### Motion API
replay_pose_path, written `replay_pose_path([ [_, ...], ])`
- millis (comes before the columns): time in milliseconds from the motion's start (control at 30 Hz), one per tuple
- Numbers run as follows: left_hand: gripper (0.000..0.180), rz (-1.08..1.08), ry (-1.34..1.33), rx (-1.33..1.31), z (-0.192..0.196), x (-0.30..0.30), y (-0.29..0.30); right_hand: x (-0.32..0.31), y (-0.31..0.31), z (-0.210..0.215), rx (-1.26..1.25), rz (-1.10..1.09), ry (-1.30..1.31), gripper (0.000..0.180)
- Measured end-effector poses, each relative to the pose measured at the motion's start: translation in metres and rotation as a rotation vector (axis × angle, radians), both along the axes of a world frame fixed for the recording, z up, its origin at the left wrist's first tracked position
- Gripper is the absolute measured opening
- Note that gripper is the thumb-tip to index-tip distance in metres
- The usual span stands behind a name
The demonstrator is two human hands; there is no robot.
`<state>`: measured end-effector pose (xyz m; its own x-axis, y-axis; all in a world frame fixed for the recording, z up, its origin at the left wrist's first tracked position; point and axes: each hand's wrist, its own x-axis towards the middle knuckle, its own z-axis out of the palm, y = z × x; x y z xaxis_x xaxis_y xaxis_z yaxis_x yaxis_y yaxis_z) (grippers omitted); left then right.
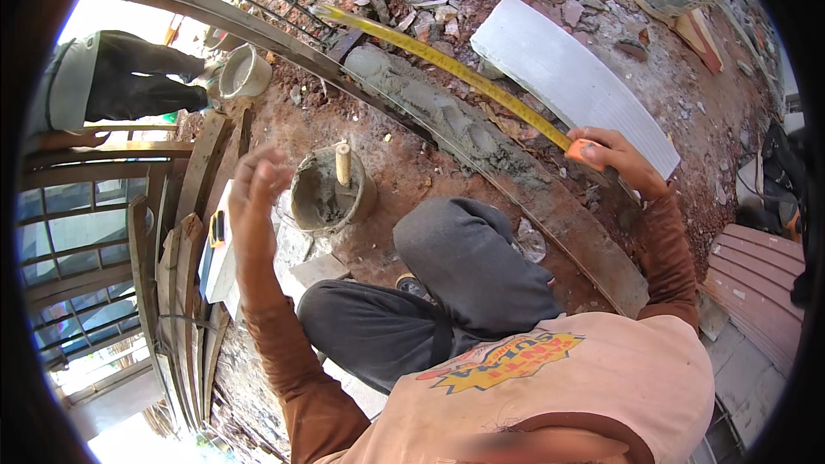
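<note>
As right grip [620, 156] clasps tape measure [468, 76], extended toward far left (long axis diagonal), left grip [260, 179] released

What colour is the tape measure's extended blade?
The tape blade is yellow with dark markings, best seen in the head view.

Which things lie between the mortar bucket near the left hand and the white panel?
In the head view, going from bucket to panel: reddish soil, the strip of grey mortar, then the extended yellow tape blade.
</note>
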<state>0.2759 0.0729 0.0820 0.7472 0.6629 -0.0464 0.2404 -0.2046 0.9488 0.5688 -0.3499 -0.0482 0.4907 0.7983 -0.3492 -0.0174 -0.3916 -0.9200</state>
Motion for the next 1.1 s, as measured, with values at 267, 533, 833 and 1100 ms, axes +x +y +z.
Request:
replay_pose_path([
  [267,0.03,0.084,0.284,0.273,-0.008,-0.085,-0.049,0.038,0.165,-0.132,-0.018,-0.075,0.234,0.036],
  [533,0.022,0.413,0.351,0.569,-0.031,-0.13,-0.092,0.043,0.28,-0.197,-0.165,-0.108,0.234,0.043],
  [833,0.014,0.539,0.362,0.691,-0.042,-0.143,-0.079,0.048,0.309,-0.203,-0.189,-0.024,0.37,0.044],
  [1100,0.021,0.592,0.338,0.612,-0.043,-0.142,-0.078,0.056,0.331,-0.211,-0.277,-0.044,0.468,0.042],
])
